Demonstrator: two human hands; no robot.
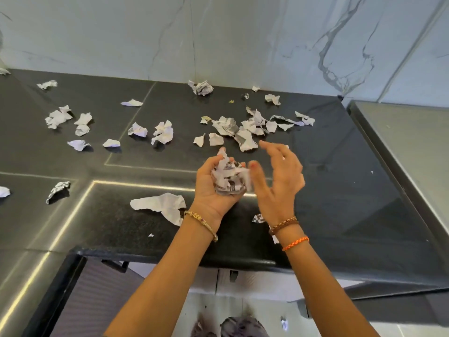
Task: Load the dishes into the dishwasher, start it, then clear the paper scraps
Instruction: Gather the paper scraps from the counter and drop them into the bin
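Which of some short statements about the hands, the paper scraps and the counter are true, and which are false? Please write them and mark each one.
1. The left hand holds a wad of crumpled paper. True.
2. The right hand grips a plate. False: it is open beside the wad, fingers spread.
3. Many paper scraps lie on the dark counter. True.
4. The counter is white. False: it is black; the wall is pale marble.
5. The large flat scrap lies left of the left hand. True.
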